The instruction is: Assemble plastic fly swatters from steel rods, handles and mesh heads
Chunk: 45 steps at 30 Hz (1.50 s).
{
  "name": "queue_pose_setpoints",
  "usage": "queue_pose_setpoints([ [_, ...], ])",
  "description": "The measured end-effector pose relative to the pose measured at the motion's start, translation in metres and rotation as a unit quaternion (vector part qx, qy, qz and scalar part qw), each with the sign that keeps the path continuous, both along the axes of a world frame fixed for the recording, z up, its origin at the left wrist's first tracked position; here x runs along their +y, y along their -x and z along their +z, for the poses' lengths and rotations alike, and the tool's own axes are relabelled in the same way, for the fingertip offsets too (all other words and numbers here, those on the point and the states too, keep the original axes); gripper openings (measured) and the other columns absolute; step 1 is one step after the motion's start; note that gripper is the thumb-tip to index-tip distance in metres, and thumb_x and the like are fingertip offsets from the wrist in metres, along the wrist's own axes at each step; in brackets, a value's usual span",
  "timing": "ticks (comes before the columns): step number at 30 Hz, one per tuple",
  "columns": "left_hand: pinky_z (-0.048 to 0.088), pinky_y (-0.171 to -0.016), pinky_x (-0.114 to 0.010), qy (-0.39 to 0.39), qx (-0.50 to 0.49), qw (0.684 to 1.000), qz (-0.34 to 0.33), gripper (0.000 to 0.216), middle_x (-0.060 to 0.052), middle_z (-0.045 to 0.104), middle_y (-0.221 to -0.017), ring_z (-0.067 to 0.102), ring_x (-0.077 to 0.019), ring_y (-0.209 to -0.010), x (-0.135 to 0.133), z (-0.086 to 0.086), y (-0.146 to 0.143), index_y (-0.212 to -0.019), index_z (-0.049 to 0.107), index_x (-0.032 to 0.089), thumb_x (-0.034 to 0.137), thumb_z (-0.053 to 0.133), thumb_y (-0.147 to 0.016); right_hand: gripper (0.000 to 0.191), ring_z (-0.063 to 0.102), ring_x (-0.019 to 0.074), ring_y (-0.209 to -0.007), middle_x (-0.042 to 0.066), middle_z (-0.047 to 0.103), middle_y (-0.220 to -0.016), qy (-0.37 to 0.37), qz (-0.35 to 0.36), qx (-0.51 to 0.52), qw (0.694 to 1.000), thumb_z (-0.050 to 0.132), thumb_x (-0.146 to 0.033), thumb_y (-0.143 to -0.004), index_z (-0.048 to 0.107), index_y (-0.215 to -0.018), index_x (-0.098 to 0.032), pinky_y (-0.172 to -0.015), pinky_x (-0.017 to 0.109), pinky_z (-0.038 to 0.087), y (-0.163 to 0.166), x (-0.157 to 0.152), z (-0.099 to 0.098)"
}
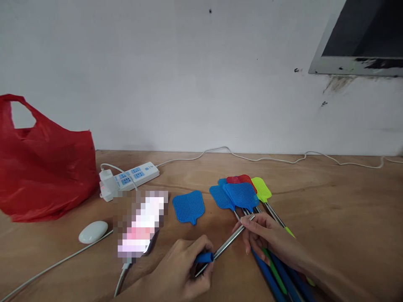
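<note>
My left hand (185,268) is closed around the blue grip of a metal swatter rod (228,243) that has no head on it. My right hand (262,237) pinches the rod's far tip with its fingers. A loose blue swatter head (189,206) lies flat on the wooden table (330,209) just left of the rod. Beyond my right hand lies a bunch of fly swatters (241,193) with blue, red and yellow-green heads; their handles run under my right wrist.
A red plastic bag (44,167) stands at the left. A white power strip (132,176) with a plugged adapter lies near it, its cable running along the wall. A white oval object (93,231) and a blurred-out phone (141,228) on a cable lie before me.
</note>
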<state>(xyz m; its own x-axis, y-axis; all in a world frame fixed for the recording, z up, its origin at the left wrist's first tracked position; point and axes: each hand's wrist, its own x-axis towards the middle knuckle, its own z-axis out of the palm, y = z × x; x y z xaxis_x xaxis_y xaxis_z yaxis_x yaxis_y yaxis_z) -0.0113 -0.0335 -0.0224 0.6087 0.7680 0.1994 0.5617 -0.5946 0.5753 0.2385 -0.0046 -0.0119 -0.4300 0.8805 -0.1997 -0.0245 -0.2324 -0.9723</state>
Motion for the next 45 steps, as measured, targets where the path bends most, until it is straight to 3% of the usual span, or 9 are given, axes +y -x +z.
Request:
queue_pose_setpoints([
  [5, 0.036, -0.057, -0.025, 0.048, 0.016, 0.999, -0.009, 0.014, 0.003, 0.060, -0.074, 0.055, -0.0158, -0.063, 0.000, 0.007, 0.000, -0.093, 0.050, 0.024, 0.033, 0.040, -0.098, 0.043, 0.057, 0.0091, -0.043, 0.001, 0.066, -0.057, 0.007, -0.060, 0.078, 0.995, 0.072, -0.058, -0.081, 0.072, -0.084, -0.015, -0.037, 0.015, 0.041, 0.001, -0.002, 0.005],
  [9, 0.039, -0.063, -0.028, 0.072, 0.009, 0.997, 0.002, 0.028, 0.002, 0.058, -0.076, 0.056, -0.0175, -0.068, 0.002, 0.011, 0.002, -0.091, 0.047, 0.024, 0.041, 0.030, -0.105, 0.041, 0.052, 0.0065, -0.041, -0.003, 0.060, -0.052, -0.002, -0.174, 0.122, 0.977, 0.078, -0.056, -0.075, 0.071, -0.078, -0.016, -0.036, 0.014, 0.037, -0.003, 0.000, 0.007],
  [13, 0.040, -0.068, -0.029, 0.095, 0.012, 0.995, 0.003, 0.035, 0.001, 0.057, -0.078, 0.056, -0.0182, -0.073, 0.002, 0.009, 0.003, -0.087, 0.046, 0.024, 0.045, 0.027, -0.107, 0.043, 0.048, 0.0059, -0.040, -0.004, 0.058, -0.051, -0.007, -0.218, 0.134, 0.967, 0.084, -0.056, -0.067, 0.071, -0.075, -0.016, -0.035, 0.014, 0.034, -0.004, 0.001, 0.008],
  [22, 0.041, -0.071, -0.029, 0.106, 0.012, 0.994, 0.012, 0.030, 0.001, 0.060, -0.083, 0.058, -0.0183, -0.077, 0.003, 0.007, 0.000, -0.093, 0.049, 0.023, 0.040, 0.028, -0.107, 0.041, 0.053, 0.0102, -0.044, -0.002, 0.059, -0.055, -0.063, -0.198, 0.101, 0.973, 0.077, -0.058, -0.076, 0.070, -0.077, -0.018, -0.038, 0.019, 0.040, -0.005, 0.002, 0.004],
  [26, 0.041, -0.072, -0.030, 0.097, 0.022, 0.995, 0.031, 0.028, 0.000, 0.063, -0.086, 0.059, -0.0196, -0.079, 0.005, 0.001, 0.000, -0.095, 0.051, 0.023, 0.038, 0.030, -0.107, 0.033, 0.059, 0.0119, -0.051, 0.001, 0.065, -0.063, -0.119, -0.124, 0.072, 0.983, 0.070, -0.051, -0.086, 0.073, -0.084, -0.018, -0.044, 0.022, 0.047, -0.006, -0.001, -0.001],
  [32, 0.041, -0.072, -0.029, 0.089, 0.027, 0.995, 0.020, 0.026, 0.000, 0.064, -0.085, 0.060, -0.0199, -0.080, 0.005, -0.001, -0.001, -0.095, 0.053, 0.023, 0.037, 0.033, -0.106, 0.031, 0.064, 0.0138, -0.059, 0.005, 0.071, -0.072, -0.108, -0.014, 0.046, 0.993, 0.067, -0.048, -0.089, 0.076, -0.092, -0.018, -0.051, 0.023, 0.051, 0.001, -0.009, 0.000],
  [36, 0.041, -0.072, -0.029, 0.089, 0.024, 0.995, 0.027, 0.027, 0.001, 0.064, -0.083, 0.060, -0.0192, -0.079, 0.003, 0.004, -0.001, -0.097, 0.054, 0.024, 0.040, 0.034, -0.106, 0.031, 0.063, 0.0134, -0.060, 0.004, 0.070, -0.071, -0.107, -0.032, 0.055, 0.992, 0.066, -0.047, -0.090, 0.076, -0.092, -0.018, -0.052, 0.023, 0.050, -0.001, -0.006, -0.002],
  [42, 0.041, -0.070, -0.029, 0.098, 0.051, 0.994, 0.015, 0.031, 0.000, 0.065, -0.083, 0.061, -0.0199, -0.077, 0.003, 0.008, -0.001, -0.098, 0.053, 0.024, 0.039, 0.028, -0.107, 0.035, 0.054, 0.0112, -0.050, 0.000, 0.062, -0.057, -0.068, -0.169, 0.113, 0.977, 0.074, -0.053, -0.081, 0.075, -0.078, -0.018, -0.044, 0.021, 0.043, -0.007, 0.001, 0.001],
  [45, 0.041, -0.069, -0.030, 0.094, 0.085, 0.992, 0.010, 0.030, -0.002, 0.065, -0.086, 0.061, -0.0213, -0.078, 0.002, 0.005, -0.002, -0.101, 0.053, 0.023, 0.038, 0.027, -0.106, 0.036, 0.055, 0.0124, -0.053, 0.001, 0.061, -0.059, -0.074, -0.160, 0.106, 0.979, 0.075, -0.053, -0.080, 0.076, -0.079, -0.017, -0.045, 0.022, 0.045, -0.007, 0.001, 0.003],
])
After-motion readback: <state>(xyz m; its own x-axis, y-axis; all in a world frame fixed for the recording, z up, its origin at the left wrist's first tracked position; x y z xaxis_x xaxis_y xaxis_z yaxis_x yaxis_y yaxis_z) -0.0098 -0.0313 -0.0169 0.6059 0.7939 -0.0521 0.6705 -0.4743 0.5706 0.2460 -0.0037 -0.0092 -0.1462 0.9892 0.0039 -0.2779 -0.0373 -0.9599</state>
